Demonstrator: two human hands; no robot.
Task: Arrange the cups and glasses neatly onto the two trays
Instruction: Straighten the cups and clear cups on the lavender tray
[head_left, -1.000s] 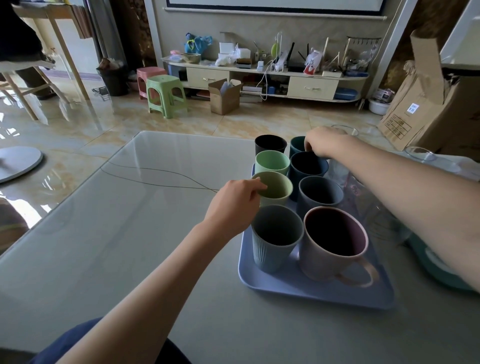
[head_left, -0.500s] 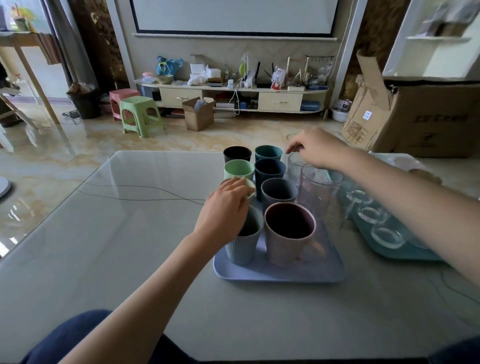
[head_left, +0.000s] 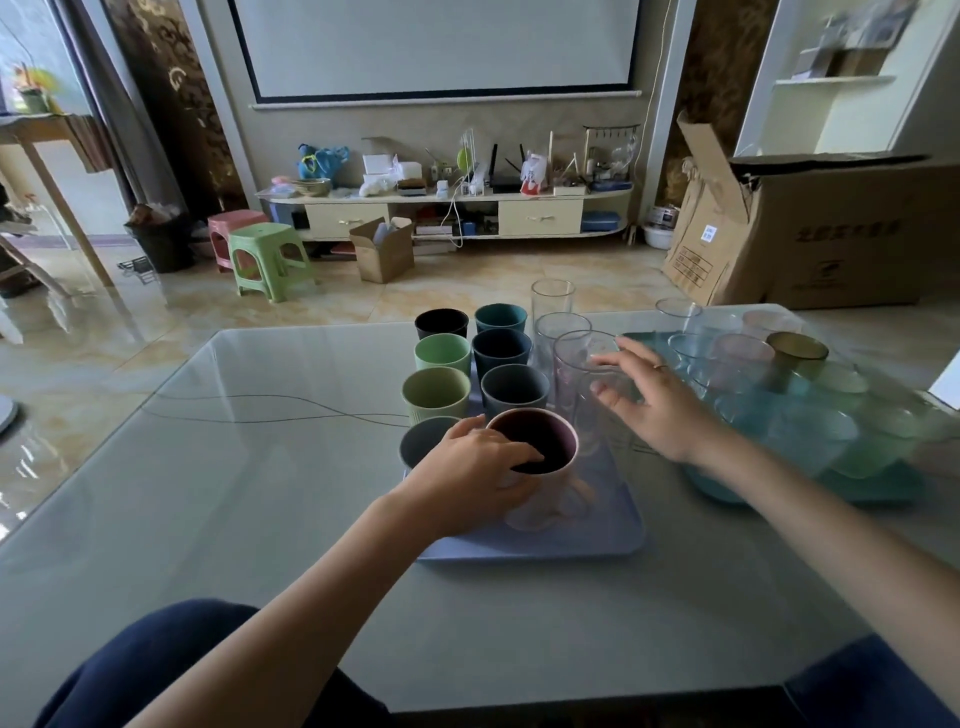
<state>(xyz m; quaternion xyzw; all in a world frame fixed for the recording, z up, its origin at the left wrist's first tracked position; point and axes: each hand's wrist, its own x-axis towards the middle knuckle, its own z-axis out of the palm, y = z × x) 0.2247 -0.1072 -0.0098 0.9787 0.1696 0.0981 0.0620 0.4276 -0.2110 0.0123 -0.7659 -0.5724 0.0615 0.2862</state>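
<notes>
On the far left of the lilac tray (head_left: 530, 545), the two rows of plastic cups (head_left: 441, 358) already stood straight, so you had no need to disturb them. Your left hand (head_left: 467, 473) was clamped on the pink mug (head_left: 540, 467) at the tray's near end, fingertips hooked over its rim and thumb down the wall (a firm hold, I'd judge). The mug was best slid square to the row, with its handle turned clear of the neighbours. Right of it, your right hand (head_left: 654, 400) hung with fingers spread, touching the tall glasses (head_left: 582, 374); steadying them lightly seemed wise. Further right, the teal tray (head_left: 883, 491) held crowded glasses
</notes>
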